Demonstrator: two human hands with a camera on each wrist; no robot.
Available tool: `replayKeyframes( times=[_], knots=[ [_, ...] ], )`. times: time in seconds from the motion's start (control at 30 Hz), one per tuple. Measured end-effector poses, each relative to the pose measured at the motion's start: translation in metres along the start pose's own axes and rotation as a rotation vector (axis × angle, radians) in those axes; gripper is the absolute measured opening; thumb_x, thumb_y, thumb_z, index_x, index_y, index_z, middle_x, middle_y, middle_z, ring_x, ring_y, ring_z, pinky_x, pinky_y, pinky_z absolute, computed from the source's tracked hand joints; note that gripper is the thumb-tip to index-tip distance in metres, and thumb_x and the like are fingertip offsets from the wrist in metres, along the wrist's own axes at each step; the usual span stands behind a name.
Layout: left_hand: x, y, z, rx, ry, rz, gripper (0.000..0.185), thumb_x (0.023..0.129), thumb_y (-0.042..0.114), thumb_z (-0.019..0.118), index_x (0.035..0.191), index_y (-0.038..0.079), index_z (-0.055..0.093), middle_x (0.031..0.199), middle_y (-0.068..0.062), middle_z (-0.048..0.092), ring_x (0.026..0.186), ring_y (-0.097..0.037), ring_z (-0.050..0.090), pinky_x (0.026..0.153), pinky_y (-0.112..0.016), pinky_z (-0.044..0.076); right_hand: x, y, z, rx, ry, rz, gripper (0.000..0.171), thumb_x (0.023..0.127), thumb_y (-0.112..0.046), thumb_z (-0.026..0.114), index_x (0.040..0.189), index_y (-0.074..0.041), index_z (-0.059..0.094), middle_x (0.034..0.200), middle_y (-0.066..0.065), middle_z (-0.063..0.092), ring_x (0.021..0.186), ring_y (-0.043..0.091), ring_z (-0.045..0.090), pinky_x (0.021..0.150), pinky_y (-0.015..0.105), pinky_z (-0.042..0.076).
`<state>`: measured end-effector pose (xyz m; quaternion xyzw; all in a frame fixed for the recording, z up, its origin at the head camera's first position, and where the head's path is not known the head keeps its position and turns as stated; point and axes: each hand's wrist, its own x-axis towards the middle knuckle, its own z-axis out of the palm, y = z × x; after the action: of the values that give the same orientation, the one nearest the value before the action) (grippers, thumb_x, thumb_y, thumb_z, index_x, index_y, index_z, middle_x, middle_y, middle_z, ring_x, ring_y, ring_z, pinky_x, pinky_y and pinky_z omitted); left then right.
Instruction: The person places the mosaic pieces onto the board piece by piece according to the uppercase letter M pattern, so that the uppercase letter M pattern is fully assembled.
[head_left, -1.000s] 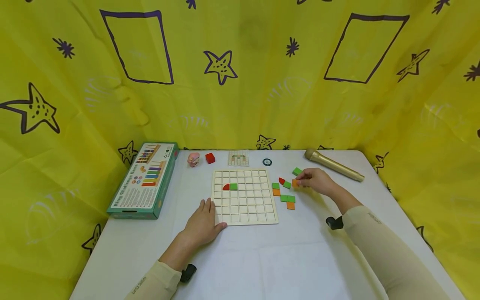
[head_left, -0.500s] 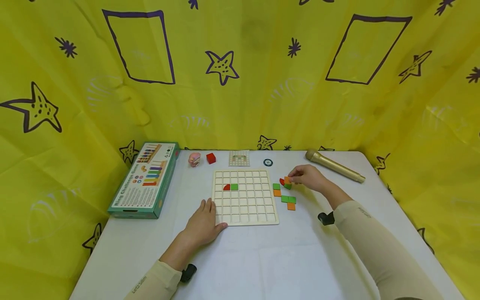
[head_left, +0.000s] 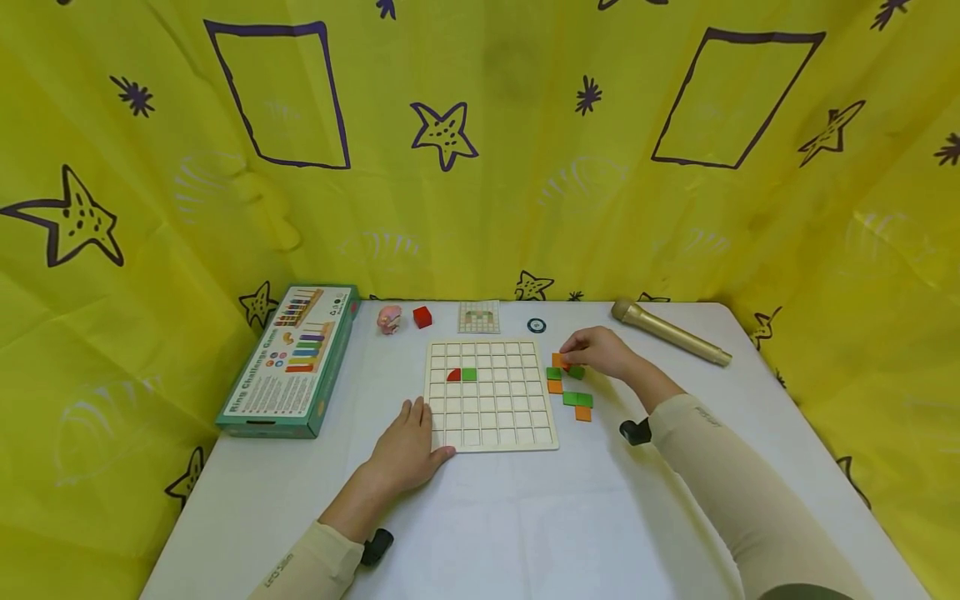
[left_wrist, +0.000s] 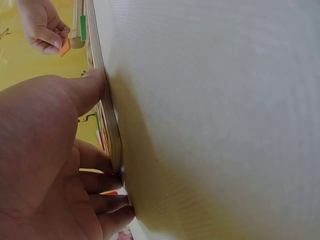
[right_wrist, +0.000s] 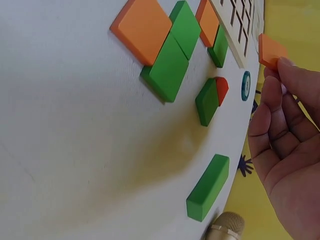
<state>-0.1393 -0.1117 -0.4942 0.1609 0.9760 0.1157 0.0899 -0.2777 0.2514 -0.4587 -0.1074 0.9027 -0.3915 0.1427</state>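
My left hand (head_left: 405, 450) rests along the left edge and near corner of the pale wooden grid board (head_left: 487, 414), fingers straight and thumb at the front edge. On the board sit a red quarter-round tile (head_left: 454, 376) and a green square tile (head_left: 468, 374), side by side. Between thumb and fingertips my right hand (head_left: 603, 352) pinches an orange square tile (right_wrist: 271, 51), lifted above the table to the right of the board. Below that hand lie a green tile (right_wrist: 207, 102) and a red rounded tile (right_wrist: 222, 90), the latter mostly hidden in the head view.
Green tiles (head_left: 577, 399) and orange tiles (head_left: 582, 413) lie right of the board; a green block (right_wrist: 209, 187) lies farther right. Behind are a pink figurine (head_left: 389, 320), red cube (head_left: 422, 317), pattern card (head_left: 478, 317), round disc (head_left: 536, 326) and gold microphone (head_left: 671, 332). A game box (head_left: 277, 367) lies left.
My right hand has picked up the orange tile and carried it left, past the red and green tiles, toward the board. My left hand stays at the board's corner.
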Motion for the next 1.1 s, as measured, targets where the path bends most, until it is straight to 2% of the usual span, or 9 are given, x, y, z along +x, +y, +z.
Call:
replayKeyframes(
  times=[0.2, 0.33, 0.57, 0.87, 1.1],
  knots=[
    [0.0, 0.0, 0.0, -0.007, 0.003, -0.004, 0.089, 0.095, 0.049, 0.064, 0.147, -0.017, 0.035, 0.155, -0.033, 0.031, 0.145, -0.048, 0.026, 0.116, -0.05, 0.03, 0.006, -0.006, 0.008, -0.002, -0.015, 0.004, 0.015, 0.096, -0.015, 0.07, 0.103, -0.003, 0.074, 0.093, 0.01, 0.072, 0.084, 0.026, 0.063, 0.073, 0.035, 0.05],
    [0.001, 0.0, 0.001, -0.003, 0.004, -0.007, 0.089, 0.095, 0.05, 0.064, 0.147, -0.017, 0.035, 0.155, -0.032, 0.031, 0.145, -0.048, 0.026, 0.116, -0.05, 0.03, 0.009, -0.01, 0.013, 0.0, -0.028, 0.007, 0.014, 0.096, -0.014, 0.069, 0.104, -0.004, 0.073, 0.09, 0.009, 0.071, 0.081, 0.026, 0.061, 0.07, 0.037, 0.05],
    [0.0, 0.001, 0.001, -0.002, -0.001, -0.009, 0.089, 0.095, 0.049, 0.064, 0.147, -0.017, 0.035, 0.156, -0.032, 0.031, 0.146, -0.048, 0.026, 0.116, -0.049, 0.03, 0.015, -0.015, 0.021, 0.022, -0.039, 0.011, 0.012, 0.096, -0.015, 0.07, 0.103, -0.006, 0.074, 0.094, 0.004, 0.072, 0.083, 0.022, 0.06, 0.073, 0.034, 0.05],
    [0.0, 0.002, 0.001, 0.001, -0.004, -0.016, 0.089, 0.095, 0.05, 0.065, 0.147, -0.016, 0.035, 0.156, -0.032, 0.031, 0.146, -0.047, 0.026, 0.116, -0.049, 0.029, 0.021, -0.018, 0.031, 0.014, -0.044, -0.018, 0.01, 0.095, -0.012, 0.07, 0.1, -0.005, 0.074, 0.1, 0.006, 0.072, 0.088, 0.02, 0.065, 0.081, 0.033, 0.054],
    [0.0, 0.002, 0.001, -0.001, -0.002, -0.021, 0.089, 0.094, 0.05, 0.065, 0.147, -0.016, 0.036, 0.156, -0.031, 0.032, 0.146, -0.047, 0.026, 0.116, -0.05, 0.03, 0.026, -0.027, 0.039, 0.035, -0.059, -0.007, 0.01, 0.095, -0.013, 0.071, 0.1, -0.005, 0.074, 0.101, 0.007, 0.07, 0.088, 0.019, 0.063, 0.08, 0.032, 0.054]
  ],
)
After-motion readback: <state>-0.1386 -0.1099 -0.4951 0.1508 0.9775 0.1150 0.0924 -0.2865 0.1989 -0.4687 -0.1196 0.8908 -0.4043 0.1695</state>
